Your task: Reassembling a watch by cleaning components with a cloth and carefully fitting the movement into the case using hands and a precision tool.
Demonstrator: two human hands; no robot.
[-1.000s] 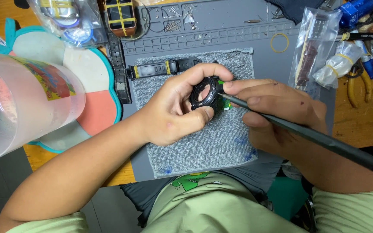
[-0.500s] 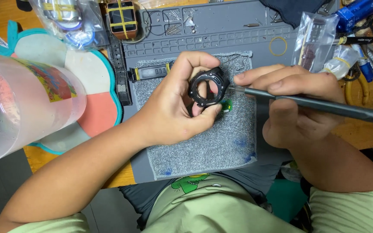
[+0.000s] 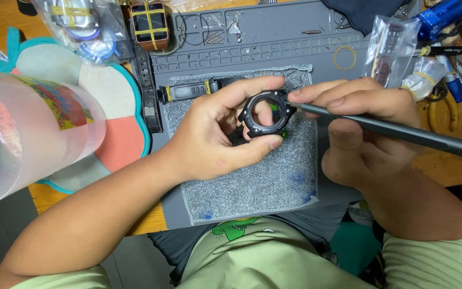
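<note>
Far to the left of my left hand stands a frosted, translucent plastic jug (image 3: 28,134), cut off by the picture edge, its contents impossible to make out. Beyond it a clear plastic bag (image 3: 84,27) holds bundled watch parts. My left hand (image 3: 215,136) pinches a black, ring-shaped plastic watch case (image 3: 266,113) between thumb and forefinger, lifted just above the nubbly grey cloth pad (image 3: 252,182); something green behind the ring is mostly hidden. My right hand (image 3: 359,123) is closed around a slim, dark, matte metal tool (image 3: 397,132), its tip touching the case's right rim and its far end cut off. Beyond my right hand a small clear bag (image 3: 389,48) holds dark bits I cannot identify
</note>
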